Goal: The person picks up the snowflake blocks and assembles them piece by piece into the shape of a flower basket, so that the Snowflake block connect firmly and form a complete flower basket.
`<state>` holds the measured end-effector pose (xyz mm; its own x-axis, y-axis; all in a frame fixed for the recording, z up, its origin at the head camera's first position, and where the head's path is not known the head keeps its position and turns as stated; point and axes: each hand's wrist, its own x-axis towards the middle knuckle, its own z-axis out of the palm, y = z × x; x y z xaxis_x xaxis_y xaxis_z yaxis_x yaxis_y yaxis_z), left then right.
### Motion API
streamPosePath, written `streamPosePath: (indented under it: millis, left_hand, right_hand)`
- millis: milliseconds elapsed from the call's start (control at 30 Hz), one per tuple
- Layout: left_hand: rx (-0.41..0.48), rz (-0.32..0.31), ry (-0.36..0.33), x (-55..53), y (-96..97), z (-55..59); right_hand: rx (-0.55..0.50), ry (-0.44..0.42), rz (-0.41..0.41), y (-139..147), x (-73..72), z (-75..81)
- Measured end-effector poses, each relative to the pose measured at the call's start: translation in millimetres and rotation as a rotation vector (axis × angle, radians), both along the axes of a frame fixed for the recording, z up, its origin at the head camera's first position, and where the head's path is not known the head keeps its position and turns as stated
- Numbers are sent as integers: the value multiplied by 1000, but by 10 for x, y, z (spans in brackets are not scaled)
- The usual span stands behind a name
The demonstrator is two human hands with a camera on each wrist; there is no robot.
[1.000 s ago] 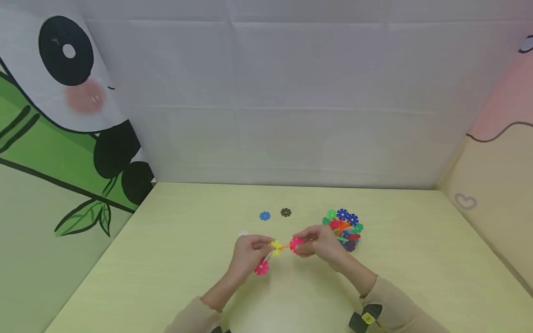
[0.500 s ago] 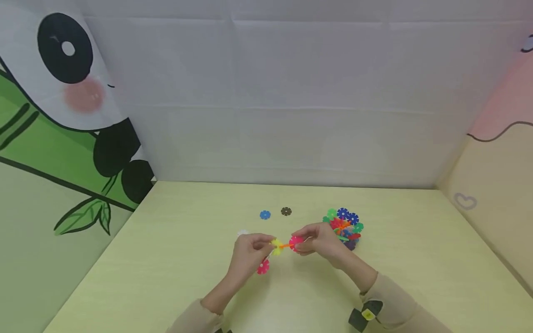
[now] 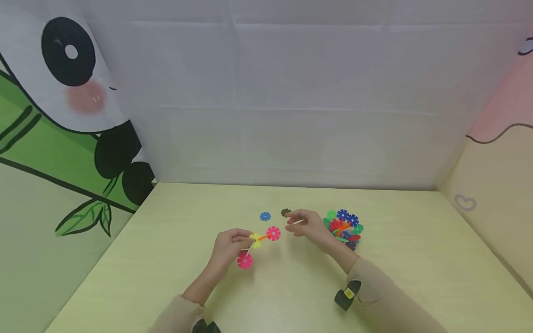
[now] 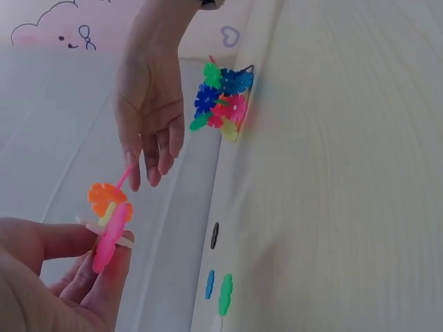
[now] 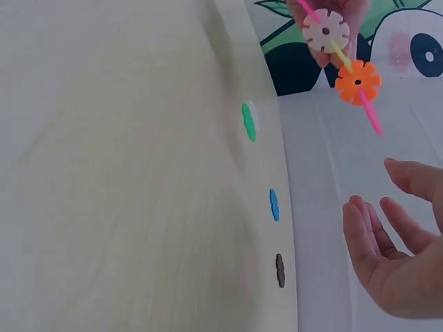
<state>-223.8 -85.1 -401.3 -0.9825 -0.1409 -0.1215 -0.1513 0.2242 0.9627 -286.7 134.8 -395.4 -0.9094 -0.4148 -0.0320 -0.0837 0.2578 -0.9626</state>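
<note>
My left hand (image 3: 228,249) pinches a chain of slotted plastic snowflake discs above the table. In the head view the chain shows a pink disc (image 3: 244,260) at the lower end, a yellow disc (image 3: 256,239) by the fingertips and another pink disc (image 3: 273,233) at the far end. Between them, the right wrist view shows a white disc (image 5: 325,31) and an orange disc (image 5: 358,82) face-on. My right hand (image 3: 308,226) is apart from the chain, fingers loosely bent with nothing between them. It partly covers a dark brown disc (image 3: 285,212) in the head view.
A heap of multicoloured discs (image 3: 342,226) lies on the pale table (image 3: 399,259) at the right. A blue disc (image 3: 265,216) lies toward the back, with a green disc (image 4: 225,294) near it, hidden from the head view. A white cloth wall (image 3: 291,138) stands behind.
My right hand has let go of the pink end disc and moved up and away from the chain. My left hand has shifted left, carrying the chain.
</note>
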Motion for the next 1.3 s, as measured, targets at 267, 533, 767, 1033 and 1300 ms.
streamPosePath:
  millis: [267, 533, 767, 1033, 1300]
  left_hand:
    - [-16, 55, -32, 0, -164, -1]
    - [33, 52, -14, 41, -232, 20]
    - [28, 46, -17, 25, -256, 21]
    - [25, 37, -27, 50, -263, 56]
    - [26, 27, -29, 64, -234, 75]
  right_hand:
    - [68, 29, -140, -194, -386, -197]
    - [189, 23, -234, -203, -714, -409]
    - [270, -23, -200, -200, -897, -509]
    - [410, -11, -193, -257, -920, -510]
    - [463, 27, -169, -239, -968, -556]
